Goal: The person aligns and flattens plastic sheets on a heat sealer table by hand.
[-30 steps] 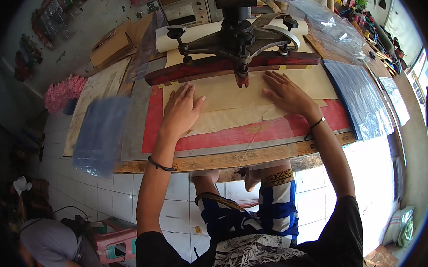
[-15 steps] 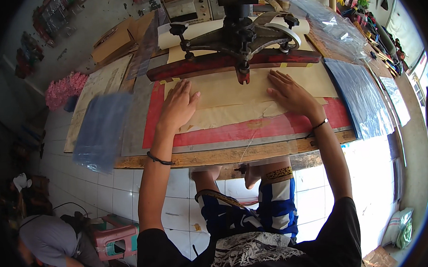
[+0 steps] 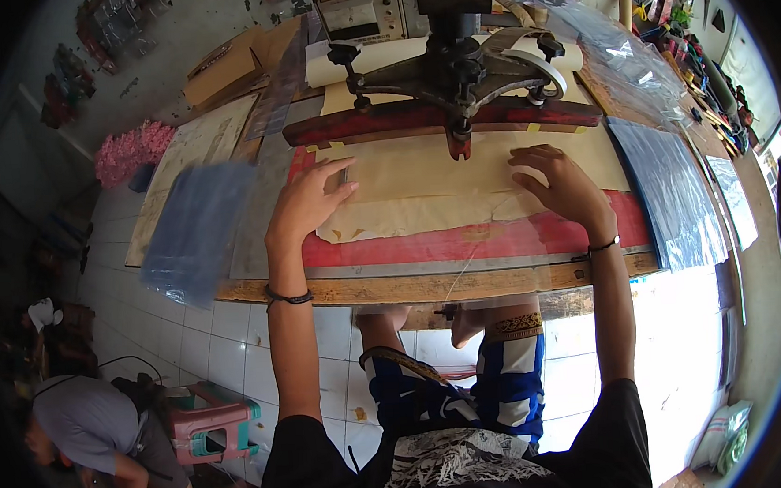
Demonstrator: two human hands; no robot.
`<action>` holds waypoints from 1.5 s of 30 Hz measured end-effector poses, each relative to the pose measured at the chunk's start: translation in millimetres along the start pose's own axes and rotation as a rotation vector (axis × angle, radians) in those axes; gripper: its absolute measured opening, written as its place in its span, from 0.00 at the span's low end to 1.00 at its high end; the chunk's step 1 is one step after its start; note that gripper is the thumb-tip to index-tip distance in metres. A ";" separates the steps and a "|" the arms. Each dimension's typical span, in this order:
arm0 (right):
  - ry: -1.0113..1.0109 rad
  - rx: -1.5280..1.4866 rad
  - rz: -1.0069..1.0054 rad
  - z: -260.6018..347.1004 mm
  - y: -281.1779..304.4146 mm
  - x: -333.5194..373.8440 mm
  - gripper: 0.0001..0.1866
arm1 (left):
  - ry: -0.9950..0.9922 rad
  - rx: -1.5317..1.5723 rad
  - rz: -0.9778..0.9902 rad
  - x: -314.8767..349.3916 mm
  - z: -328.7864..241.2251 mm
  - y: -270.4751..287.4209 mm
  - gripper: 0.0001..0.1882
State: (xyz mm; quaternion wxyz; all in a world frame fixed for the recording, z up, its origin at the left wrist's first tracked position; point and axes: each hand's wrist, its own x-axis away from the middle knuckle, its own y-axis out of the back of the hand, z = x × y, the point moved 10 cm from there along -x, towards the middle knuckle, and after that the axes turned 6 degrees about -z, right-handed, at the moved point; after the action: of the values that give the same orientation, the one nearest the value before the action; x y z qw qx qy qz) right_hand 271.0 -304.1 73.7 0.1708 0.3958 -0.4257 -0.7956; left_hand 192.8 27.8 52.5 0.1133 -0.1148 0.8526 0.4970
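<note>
My left hand (image 3: 306, 198) is open, thumb apart from the fingers, over the left part of a tan sheet (image 3: 431, 167). Across from it, my right hand (image 3: 559, 182) is open too, its fingers bent above the sheet's right part. Neither hand holds anything; whether the fingertips touch the sheet I cannot tell. Under the tan sheet lies a red sheet (image 3: 426, 246) on a grey work plate. Just beyond my fingers a dark metal press head (image 3: 461, 72) carries a long red bar (image 3: 375, 123), which hides part of the sheet behind it.
Stacks of bluish clear plastic sheets lie at the left (image 3: 197, 232) and right (image 3: 666, 190) of the table. A wooden edge (image 3: 446, 283) runs along its front. A cardboard box (image 3: 227, 67) stands at the back left. Low at the left, another person (image 3: 91, 423) bends beside a stool (image 3: 210, 426).
Both hands have drawn outward and slightly back, and their flattened fingers are now bent and lifted. The whole view has shifted a little; the press bar looks unchanged.
</note>
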 end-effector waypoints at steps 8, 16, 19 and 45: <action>-0.072 -0.049 -0.035 4.7 20.7 1.8 0.15 | 0.096 -0.093 0.001 0.6 3.2 10.8 0.19; -0.069 -0.104 0.050 6.8 9.1 2.7 0.15 | 0.153 -0.157 0.051 -0.6 -1.6 10.4 0.18; -0.082 -0.077 0.078 6.2 9.1 0.7 0.15 | 0.166 -0.171 0.072 -1.2 -2.0 8.2 0.18; -0.108 0.044 0.084 -7.5 0.1 10.4 0.16 | 0.030 -0.239 -0.021 -0.4 -13.1 3.1 0.20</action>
State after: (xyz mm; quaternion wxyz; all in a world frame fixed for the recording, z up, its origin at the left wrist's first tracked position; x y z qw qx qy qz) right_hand 270.2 -314.5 66.4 0.1722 0.3376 -0.4678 -0.7985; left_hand 191.2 17.9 61.4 0.0912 -0.1437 0.7877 0.5920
